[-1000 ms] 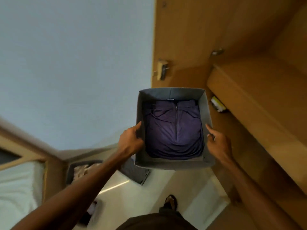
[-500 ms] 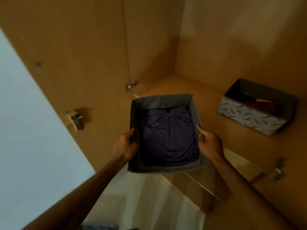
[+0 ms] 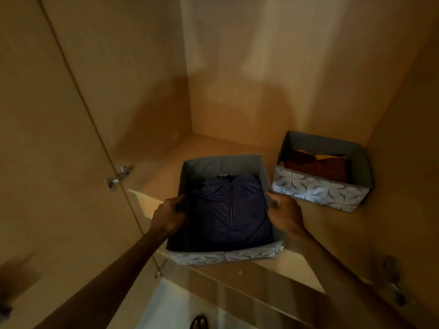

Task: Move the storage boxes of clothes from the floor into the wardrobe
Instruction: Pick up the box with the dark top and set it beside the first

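A grey fabric storage box [image 3: 221, 256] with a leaf-patterned front holds a folded dark purple zip top [image 3: 228, 212]. My left hand [image 3: 167, 216] grips its left wall and my right hand [image 3: 283, 216] grips its right wall. The box sits partly over the front edge of the wooden wardrobe shelf [image 3: 294, 264]; whether its base touches the shelf I cannot tell. A second patterned box [image 3: 318, 191] with brown and orange clothes stands on the same shelf to the right, close to the held box's far right corner.
The wardrobe's side panel and open door [image 3: 59, 162] with metal hinges [image 3: 118, 176] rise on the left. The back wall [image 3: 273, 79] closes the compartment. Bare shelf lies behind the held box. A sandalled foot [image 3: 199, 322] shows on the pale floor below.
The view swung from the wall and floor into the wardrobe. The box in both hands has moved forward and up over the shelf edge, closer to the second box.
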Tool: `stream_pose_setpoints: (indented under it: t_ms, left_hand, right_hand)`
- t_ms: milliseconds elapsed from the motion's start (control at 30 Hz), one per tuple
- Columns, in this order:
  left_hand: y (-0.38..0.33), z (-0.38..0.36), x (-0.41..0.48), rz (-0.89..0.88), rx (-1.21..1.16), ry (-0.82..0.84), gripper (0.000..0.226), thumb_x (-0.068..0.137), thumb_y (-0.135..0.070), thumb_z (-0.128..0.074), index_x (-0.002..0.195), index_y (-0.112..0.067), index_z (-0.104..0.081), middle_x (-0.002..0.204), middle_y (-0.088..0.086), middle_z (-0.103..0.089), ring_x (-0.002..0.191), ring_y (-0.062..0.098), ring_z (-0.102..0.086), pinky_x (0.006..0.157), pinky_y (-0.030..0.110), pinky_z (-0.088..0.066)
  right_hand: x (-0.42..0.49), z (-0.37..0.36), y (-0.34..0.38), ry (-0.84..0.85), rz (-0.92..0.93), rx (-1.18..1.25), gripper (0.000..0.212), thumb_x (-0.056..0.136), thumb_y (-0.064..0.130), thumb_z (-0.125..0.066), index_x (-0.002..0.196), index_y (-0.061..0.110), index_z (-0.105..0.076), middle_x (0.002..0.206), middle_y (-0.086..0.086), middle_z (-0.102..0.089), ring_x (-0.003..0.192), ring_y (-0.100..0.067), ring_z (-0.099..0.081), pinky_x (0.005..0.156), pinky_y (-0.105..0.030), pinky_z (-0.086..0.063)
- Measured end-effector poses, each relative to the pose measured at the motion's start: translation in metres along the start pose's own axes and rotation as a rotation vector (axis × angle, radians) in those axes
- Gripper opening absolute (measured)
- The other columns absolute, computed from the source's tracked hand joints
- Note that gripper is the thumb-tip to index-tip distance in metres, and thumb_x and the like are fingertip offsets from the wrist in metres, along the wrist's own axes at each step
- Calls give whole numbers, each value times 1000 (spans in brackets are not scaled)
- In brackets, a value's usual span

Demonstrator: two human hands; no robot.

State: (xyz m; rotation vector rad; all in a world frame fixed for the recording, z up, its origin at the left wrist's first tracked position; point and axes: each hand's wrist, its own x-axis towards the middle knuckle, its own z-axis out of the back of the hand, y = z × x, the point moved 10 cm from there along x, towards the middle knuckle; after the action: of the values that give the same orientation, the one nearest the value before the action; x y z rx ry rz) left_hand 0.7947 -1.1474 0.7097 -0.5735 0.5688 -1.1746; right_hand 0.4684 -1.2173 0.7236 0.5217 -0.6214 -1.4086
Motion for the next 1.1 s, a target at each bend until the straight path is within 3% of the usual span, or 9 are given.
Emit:
stream_pose_setpoints:
  t_ms: [100,233,400,500,567,700,867,1000,1100]
  left_hand:
    - [-30,2,66,-121,55,33,52,82,-3,-49,130,-19,-60,126,14,-65,111,36,-62,92,43,-52]
    - [-61,-10,146,-261,71,97,48,89,-3,-53,136,-12,-54,140,12,-54,125,32,-53,102,36,-44]
    - [-85,-45,177,-536,5,281,73,81,-71,-53,143,-33,-42,154,-3,-17,142,23,-22,119,42,-23]
    - [-85,-61,185,-701,293,273,93,73,-85,-44,150,-35,-29,162,4,20,148,26,18,120,47,-4]
    - [-93,-66,189,-788,404,284,105,66,-91,-42,152,-34,-23,158,10,28,145,33,24,119,53,-1]
    - [-94,-72,209,-791,547,339,119,51,-96,-50,151,-40,-17,157,8,32,145,36,23,117,55,-4]
    - [-99,-58,238,-658,626,108,119,53,-99,-42,150,-31,-28,162,13,10,149,36,0,117,57,-16]
    - [-104,-64,221,-716,651,-147,82,84,-74,-35,139,-15,-49,157,22,-25,142,42,-29,108,58,-32]
    - [-101,-80,205,-793,662,-267,62,90,-48,-34,139,-12,-49,155,22,-27,143,43,-27,112,57,-23]
  right_hand:
    - [44,-11,-3,7,-91,0,53,88,6,-47,137,23,-54,137,-10,-59,114,-29,-60,83,-26,-45]
    - [93,-21,4,-48,-122,117,57,86,7,-53,142,17,-47,139,-12,-56,124,-29,-54,95,-28,-43]
    - [112,-47,20,-45,94,-133,82,83,63,-52,149,18,-34,163,-8,-9,150,-27,-5,119,-38,-17]
    - [106,-51,30,-144,273,-344,88,81,78,-38,148,21,-37,163,-8,-7,151,-27,0,119,-42,-15]
    - [109,-54,36,-143,378,-418,90,79,82,-39,148,24,-38,163,-7,-8,151,-27,0,119,-48,-11]
    - [120,-65,36,-51,434,-574,94,77,83,-41,149,24,-34,163,-11,-7,151,-27,4,117,-59,-10]
    - [141,-66,25,-68,309,-698,80,86,70,-39,144,15,-40,157,-17,-27,147,-31,-19,108,-61,-31]
    - [148,-55,25,-157,228,-734,81,88,68,-31,142,9,-44,152,-21,-37,141,-36,-36,109,-54,-32]
    - [140,-61,27,-239,222,-769,76,89,59,-37,145,7,-39,153,-21,-35,142,-36,-34,115,-50,-26]
